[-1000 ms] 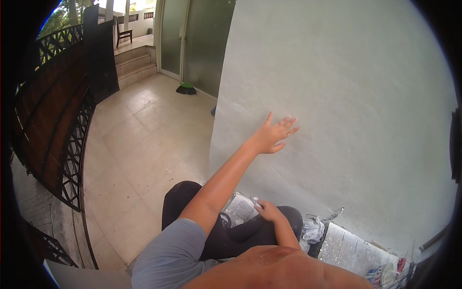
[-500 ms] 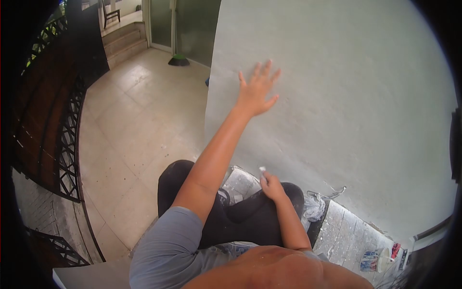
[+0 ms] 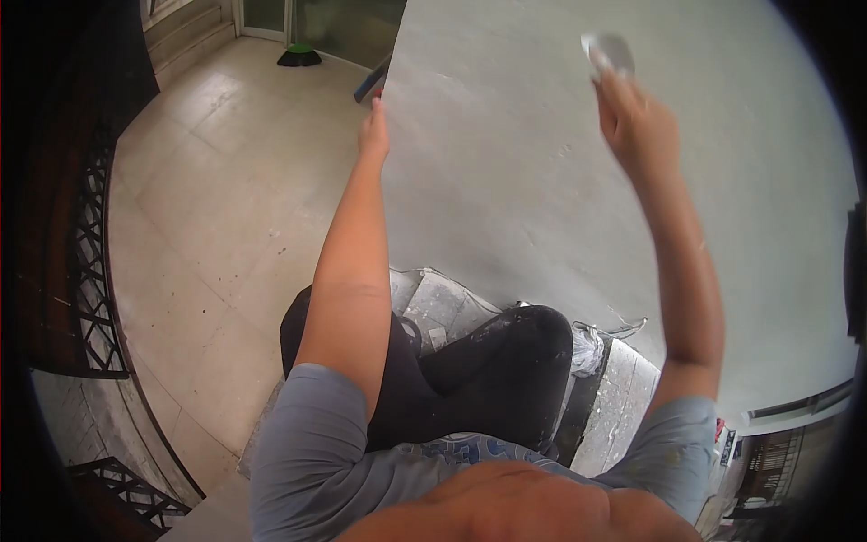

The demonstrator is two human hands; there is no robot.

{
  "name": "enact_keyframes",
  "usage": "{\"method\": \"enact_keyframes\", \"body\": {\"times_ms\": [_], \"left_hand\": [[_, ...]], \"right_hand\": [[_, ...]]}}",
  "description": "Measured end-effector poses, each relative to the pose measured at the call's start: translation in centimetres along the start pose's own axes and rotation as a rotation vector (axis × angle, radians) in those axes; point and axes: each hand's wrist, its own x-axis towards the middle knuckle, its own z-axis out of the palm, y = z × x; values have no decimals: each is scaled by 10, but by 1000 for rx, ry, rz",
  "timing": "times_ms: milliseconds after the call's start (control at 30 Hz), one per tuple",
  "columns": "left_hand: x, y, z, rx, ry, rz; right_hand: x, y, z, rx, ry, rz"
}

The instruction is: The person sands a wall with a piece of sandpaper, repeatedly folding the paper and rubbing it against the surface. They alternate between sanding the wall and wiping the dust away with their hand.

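Raised high against the grey wall [image 3: 506, 181], my right hand [image 3: 639, 122] is closed round a small scraper [image 3: 607, 54], whose pale blade is blurred at the wall's surface. My left hand [image 3: 374, 134] is at the wall's left edge, seen side-on, with one finger pointing up; most of its fingers are hidden behind the edge. Just beyond it, a blue object [image 3: 368, 86] leans at the corner.
A green and black broom head [image 3: 299, 57] stands on the tiled floor [image 3: 208, 208] by the glass door. A clear plastic bag [image 3: 587, 350] lies beside my right knee, near a paint-spattered plank [image 3: 616, 397]. A metal lattice [image 3: 90, 262] runs along the left.
My right hand has risen from my lap to the upper wall with the scraper. My left hand has moved from flat on the wall to its left edge. The view has shifted.
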Motion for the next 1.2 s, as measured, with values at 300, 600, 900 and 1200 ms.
{"method": "enact_keyframes", "body": {"times_ms": [300, 600, 900, 1200], "left_hand": [[1, -41, 6, 64, 69, -147], [-1, -43, 6, -59, 49, -128], [1, -46, 4, -59, 0, -175], [8, -51, 5, -127, -28, -143]], "right_hand": [[83, 15, 42, -316, -508, -84], [120, 13, 9, -430, -575, 72], [135, 46, 5, -200, -491, 175], [135, 15, -7, -448, -696, -127]]}}
